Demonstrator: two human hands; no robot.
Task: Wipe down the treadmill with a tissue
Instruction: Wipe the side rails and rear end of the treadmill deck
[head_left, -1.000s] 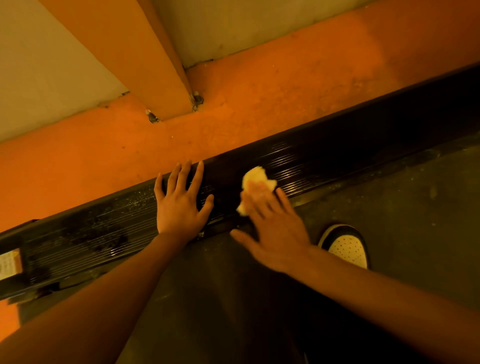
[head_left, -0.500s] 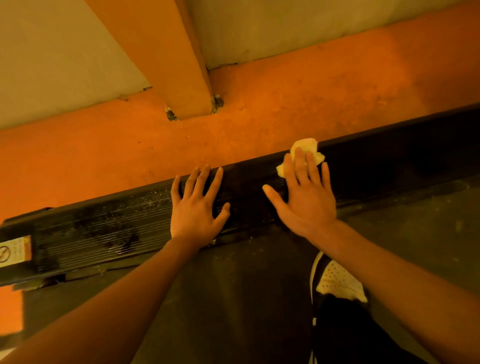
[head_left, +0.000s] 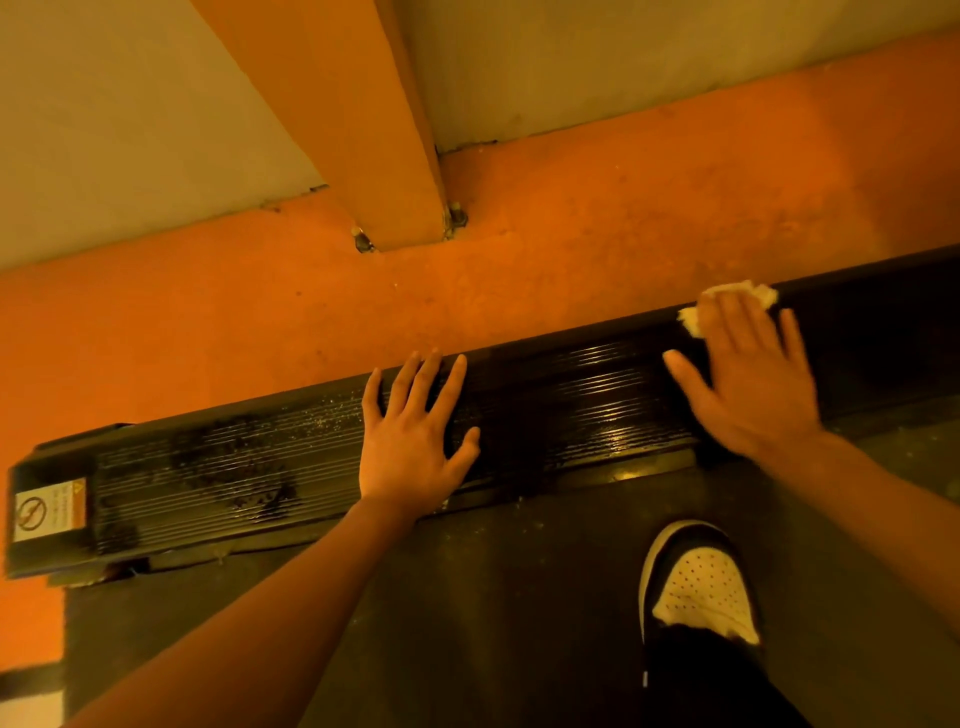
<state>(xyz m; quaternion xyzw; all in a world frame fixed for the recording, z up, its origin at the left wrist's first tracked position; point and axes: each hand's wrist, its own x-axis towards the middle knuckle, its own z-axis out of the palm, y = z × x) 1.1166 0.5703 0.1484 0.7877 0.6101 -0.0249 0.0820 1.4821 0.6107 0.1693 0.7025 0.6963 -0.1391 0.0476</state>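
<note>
The left hand (head_left: 410, 441) lies flat with fingers spread on the treadmill's ribbed black side rail (head_left: 571, 400); the right hand (head_left: 748, 384), at its three o'clock, presses straight fingers onto the crumpled tissue (head_left: 740, 297) at the rail's far edge; a shoe (head_left: 701, 592) stands on the dark belt (head_left: 467, 623) at six o'clock of that hand; a warning label (head_left: 49, 512) sits at the rail's nine o'clock end.

Head view — steeply downward, close
</note>
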